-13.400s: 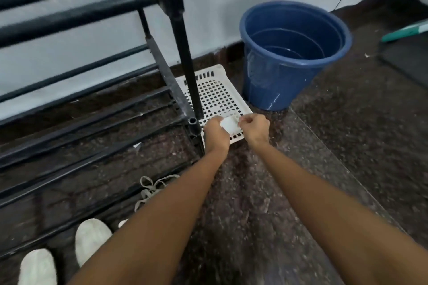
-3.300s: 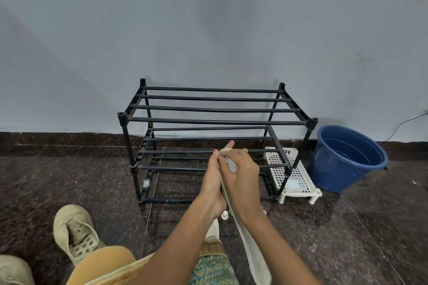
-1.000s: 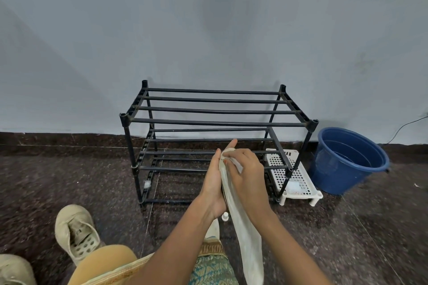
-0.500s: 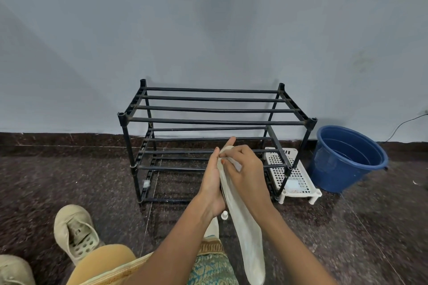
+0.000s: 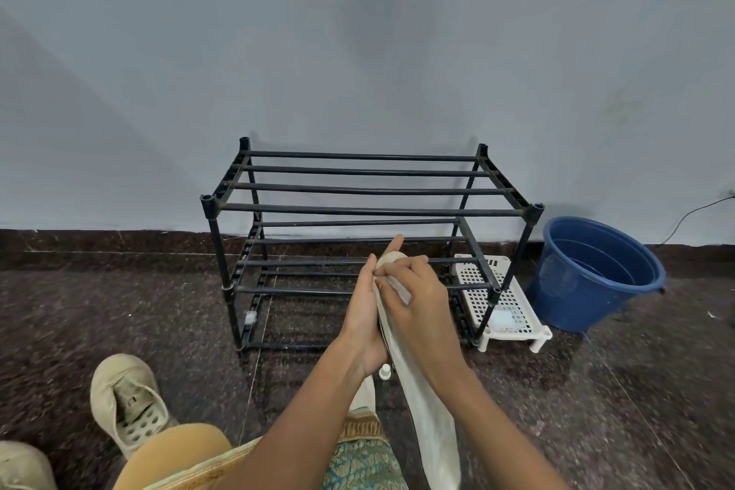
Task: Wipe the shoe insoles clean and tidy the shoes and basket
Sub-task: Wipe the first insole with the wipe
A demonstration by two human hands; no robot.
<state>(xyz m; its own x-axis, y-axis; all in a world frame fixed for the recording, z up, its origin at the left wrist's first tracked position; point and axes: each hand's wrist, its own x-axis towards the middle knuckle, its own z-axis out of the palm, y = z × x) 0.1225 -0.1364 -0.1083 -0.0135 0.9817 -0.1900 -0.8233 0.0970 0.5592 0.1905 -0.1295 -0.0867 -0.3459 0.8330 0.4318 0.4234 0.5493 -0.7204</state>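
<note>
I hold a long pale insole (image 5: 429, 430) upright in front of me, its lower end hanging free. My left hand (image 5: 364, 314) backs it and grips its upper part, fingers pointing up. My right hand (image 5: 417, 302) presses a small white wipe (image 5: 397, 290) against the insole's top, fingers curled over it. A beige shoe (image 5: 127, 406) lies on the floor at the lower left, and a second shoe (image 5: 24, 465) shows at the bottom left corner. The white perforated basket (image 5: 513, 290) stands right of the rack with a small white item inside.
A black two-tier shoe rack (image 5: 370, 207) stands against the wall straight ahead. A blue bucket (image 5: 596, 274) sits to the right of the basket. A small white cap-like object (image 5: 384, 371) lies on the dark stone floor under my wrists. My knee is at the bottom.
My right hand has shifted slightly along the top of the insole with the wipe. The left hand and the insole stay in nearly the same place.
</note>
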